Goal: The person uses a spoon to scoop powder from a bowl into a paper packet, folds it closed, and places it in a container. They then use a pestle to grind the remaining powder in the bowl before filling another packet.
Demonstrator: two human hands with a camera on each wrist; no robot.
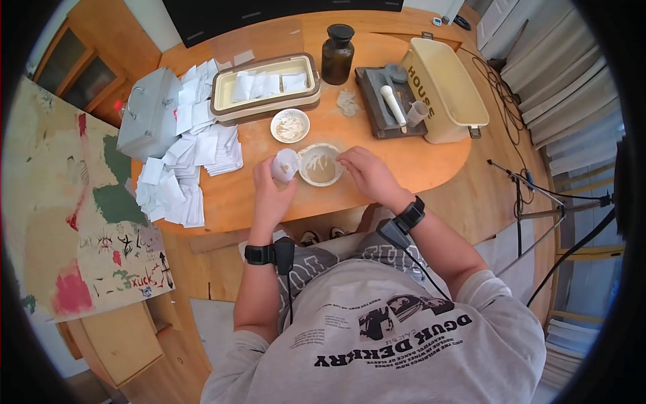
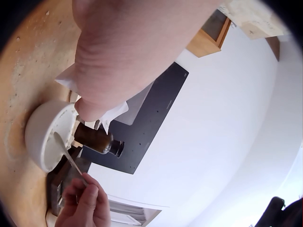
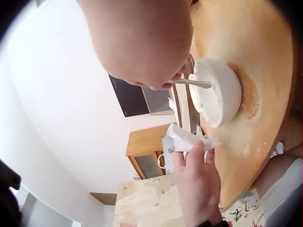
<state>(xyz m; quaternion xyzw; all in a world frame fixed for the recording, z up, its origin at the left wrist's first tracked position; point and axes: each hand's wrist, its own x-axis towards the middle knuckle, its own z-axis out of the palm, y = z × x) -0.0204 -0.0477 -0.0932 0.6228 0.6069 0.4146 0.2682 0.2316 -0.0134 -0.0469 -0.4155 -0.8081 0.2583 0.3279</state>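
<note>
My left hand (image 1: 274, 190) holds a folded white paper (image 1: 286, 165), opened like a cone, with brownish-white powder showing inside. Just right of it stands a white mortar-like bowl (image 1: 320, 183), its inner wall smeared with pale powder. My right hand (image 1: 374, 176) is at the bowl's right side and pinches the end of a thin pale spatula (image 2: 69, 159); the tip reaches into the bowl. In the right wrist view the same spatula (image 3: 191, 82) crosses the bowl's rim, and the paper (image 3: 187, 138) is pinched between thumb and fingers beside the bowl.
Behind stands a small dish (image 1: 290, 126) of pale powder. Many white paper packets (image 1: 202, 145) pile up at left, by a metal case (image 1: 149, 111). A cream box (image 1: 266, 85) with packets, a brown bottle (image 1: 338, 55), a pestle (image 1: 393, 106) on a dark tray and a yellowish bin (image 1: 457, 94) stand farther back.
</note>
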